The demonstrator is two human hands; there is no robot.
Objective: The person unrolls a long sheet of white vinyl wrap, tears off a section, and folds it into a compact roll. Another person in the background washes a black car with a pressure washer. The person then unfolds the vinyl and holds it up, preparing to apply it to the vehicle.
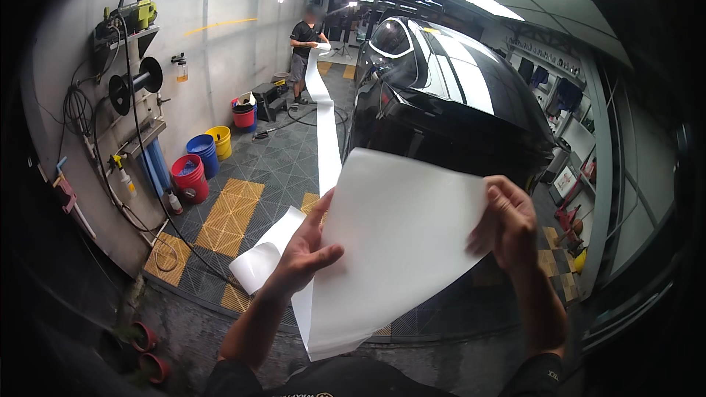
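A wide white sheet (402, 220), film or backing paper, is held up in front of me. My left hand (314, 248) supports its left edge, with the thumb over the near face and the fingers behind. My right hand (507, 220) pinches the upper right corner. From the sheet a long white strip (329, 149) runs over the tiled floor to a person (305, 49) at the far end, who holds a white roll or bundle. A curled white part (259, 264) lies on the floor to the left of my left hand. The black car (441, 105) stands beyond the sheet.
Red (190, 176), blue (202, 150) and yellow buckets (219, 142) line the left wall. A hose reel (135, 85) and a pressure washer (135, 14) are mounted above. A black step stool (269, 103) and a hose (270, 133) are farther back. Plant pots (144, 336) sit lower left.
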